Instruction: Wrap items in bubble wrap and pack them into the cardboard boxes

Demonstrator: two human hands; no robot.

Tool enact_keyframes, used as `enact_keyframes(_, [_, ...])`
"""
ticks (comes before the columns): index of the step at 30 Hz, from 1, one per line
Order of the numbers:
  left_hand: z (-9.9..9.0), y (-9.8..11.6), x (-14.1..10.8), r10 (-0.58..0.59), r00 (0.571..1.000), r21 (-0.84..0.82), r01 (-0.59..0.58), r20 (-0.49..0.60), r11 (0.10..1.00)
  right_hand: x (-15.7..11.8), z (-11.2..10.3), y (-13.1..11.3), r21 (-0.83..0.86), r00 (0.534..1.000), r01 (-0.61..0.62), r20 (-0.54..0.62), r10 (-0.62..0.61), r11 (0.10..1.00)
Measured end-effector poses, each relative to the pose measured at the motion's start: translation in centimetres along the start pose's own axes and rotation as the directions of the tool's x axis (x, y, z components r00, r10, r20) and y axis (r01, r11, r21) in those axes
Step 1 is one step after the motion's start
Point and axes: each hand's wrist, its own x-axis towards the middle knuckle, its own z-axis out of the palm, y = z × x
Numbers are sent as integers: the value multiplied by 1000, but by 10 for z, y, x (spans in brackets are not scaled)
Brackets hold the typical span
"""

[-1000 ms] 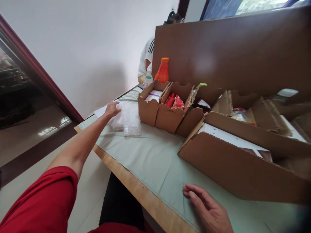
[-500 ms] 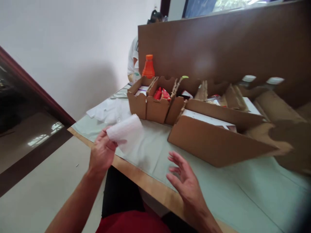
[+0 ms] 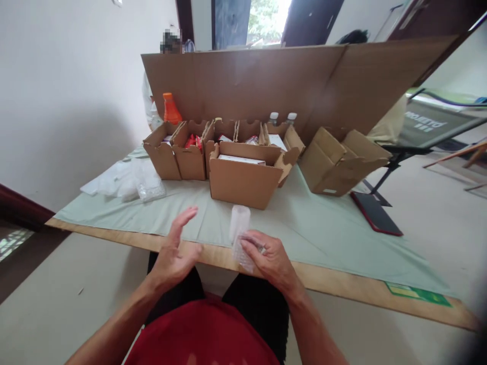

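A small translucent bubble-wrap piece [image 3: 240,223] is pinched in my right hand [image 3: 268,253], over the front edge of the cloth-covered table [image 3: 178,200]. To its left, my left hand [image 3: 178,251] holds nothing, its thumb and fingers spread apart. Beyond both hands stands a cardboard box [image 3: 243,182] with a white item [image 3: 242,159] inside. Further left on the cloth lies a loose pile of clear plastic wrap [image 3: 142,182].
A row of cardboard bins [image 3: 192,165] holds red and white packets. Behind it are an orange bottle [image 3: 172,110] and a tall cardboard panel [image 3: 258,86]. Another cardboard box [image 3: 335,165] stands right, near a folding chair [image 3: 429,124]. A person is partly visible behind the panel.
The view has turned right. The bubble wrap has passed from my left hand to my right hand, and my left hand has opened.
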Motion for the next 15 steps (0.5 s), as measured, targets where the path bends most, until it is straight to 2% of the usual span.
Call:
enact_keyframes(1, [4,14,6,105,988,88,-116,113,989,-2,-4,-9,-101,995,75,80,-67,992])
enact_keyframes(3, [16,38,19,249,912,158,-312,325,937,-6,-10,-27,-208,963,211,213,-167,955])
enact_keyframes(5, [28,49,29,281,819,132,-392,500,910,-14,-17,-40,-228,937,292,264,-230,929])
enact_keyframes(6, [33,48,32,256,783,115,-382,567,917,-18,-22,-43,-209,938,299,245,-245,931])
enact_keyframes(7, [36,45,34,205,764,107,-337,612,935,-24,-28,-45,-173,949,282,195,-248,944])
enact_keyframes(8, [37,38,34,129,764,114,-256,632,960,-30,-35,-45,-125,965,246,126,-230,961])
enact_keyframes(10, [32,20,32,-55,790,148,-45,610,988,-42,-50,-39,-3,991,125,-57,-125,992])
enact_keyframes(11, [27,9,30,-134,800,160,49,584,986,-47,-58,-34,58,987,54,-155,-45,997])
enact_keyframes(13, [12,-9,27,-245,802,165,185,544,969,-56,-70,-22,146,942,-61,-319,106,987])
enact_keyframes(15, [-5,-22,25,-309,789,158,266,532,951,-60,-80,-9,161,877,-126,-443,185,979])
